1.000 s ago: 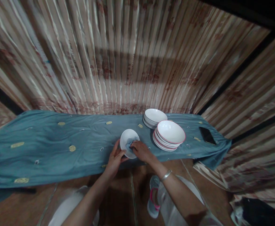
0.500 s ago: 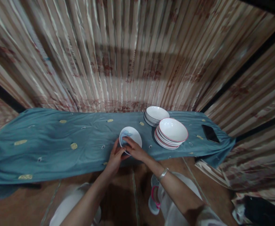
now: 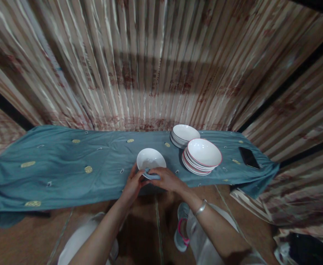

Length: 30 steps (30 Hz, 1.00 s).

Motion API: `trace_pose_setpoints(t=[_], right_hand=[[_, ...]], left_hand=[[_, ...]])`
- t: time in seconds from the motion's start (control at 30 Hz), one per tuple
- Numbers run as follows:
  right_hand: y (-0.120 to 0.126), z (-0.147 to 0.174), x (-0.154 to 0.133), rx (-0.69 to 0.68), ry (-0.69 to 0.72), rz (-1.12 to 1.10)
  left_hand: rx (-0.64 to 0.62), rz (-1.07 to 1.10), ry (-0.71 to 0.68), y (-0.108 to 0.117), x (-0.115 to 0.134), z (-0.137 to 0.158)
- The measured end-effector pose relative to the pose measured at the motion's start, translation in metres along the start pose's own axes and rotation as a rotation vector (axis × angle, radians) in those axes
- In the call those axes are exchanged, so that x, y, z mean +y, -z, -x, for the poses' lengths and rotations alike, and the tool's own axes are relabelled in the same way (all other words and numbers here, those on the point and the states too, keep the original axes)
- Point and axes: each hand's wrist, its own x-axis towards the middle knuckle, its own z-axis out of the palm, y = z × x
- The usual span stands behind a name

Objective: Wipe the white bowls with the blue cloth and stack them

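In front of me, at the near edge of the covered table, a white bowl (image 3: 150, 156) faces up, tipped slightly. My left hand (image 3: 134, 182) grips its near left side, the fingers partly hidden beneath it. My right hand (image 3: 165, 178) is closed on a light blue cloth (image 3: 151, 176), which lies over the near rim. The right fingertips are partly hidden by the cloth. The inside of the bowl shows plain white with a soft shadow.
Right of my hands stands a stack of red-rimmed bowls (image 3: 202, 154). Behind it is another stack of dark-rimmed white bowls (image 3: 185, 133). A black phone (image 3: 249, 157) lies farther right on the blue-green tablecloth (image 3: 62, 165). Pleated curtains (image 3: 150, 73) hang close behind the table.
My right hand has drawn the blue cloth from inside the bowl to its near rim. The bowl has shifted slightly left. Both stacks stay in place on the table.
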Motion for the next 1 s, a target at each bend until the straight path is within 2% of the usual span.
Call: trace_pose_setpoints(t=[0.1, 0.17, 0.3, 0.37, 0.43, 0.5, 0.57, 0.67, 0.77, 0.9, 1.0], right_hand=[[-0.001, 0.005, -0.003, 0.028, 0.032, 0.177], [-0.001, 0.007, -0.003, 0.042, 0.060, 0.234], [0.004, 0.008, -0.001, 0.079, 0.115, 0.269], [0.005, 0.007, 0.000, 0.098, 0.143, 0.264], [0.006, 0.006, 0.001, 0.118, 0.160, 0.246], [0.006, 0.005, 0.000, 0.142, 0.155, 0.228], [0.007, 0.004, -0.001, 0.164, 0.139, 0.212], [0.008, 0.002, -0.001, 0.181, 0.109, 0.159], [0.013, -0.003, 0.002, 0.235, 0.024, -0.035], [0.027, -0.012, 0.012, 0.487, -0.117, -0.369], [0.037, -0.016, 0.018, 0.679, -0.149, -0.461]], left_hand=[[0.021, -0.070, -0.027, 0.004, -0.005, -0.006], [0.051, -0.154, -0.106, 0.008, -0.007, -0.011], [0.130, -0.447, -0.477, 0.016, -0.001, -0.010], [0.041, -0.642, -0.656, 0.018, 0.004, -0.006], [-0.104, -0.832, -0.744, 0.019, 0.007, -0.002], [-0.188, -0.986, -0.771, 0.021, 0.007, -0.002], [-0.189, -1.079, -0.790, 0.023, 0.006, -0.006], [-0.155, -1.098, -0.823, 0.025, 0.005, -0.014], [-0.155, -1.085, -0.849, 0.025, 0.006, -0.019], [-0.141, -1.060, -0.827, 0.025, 0.011, -0.025], [-0.111, -1.033, -0.768, 0.025, 0.014, -0.032]])
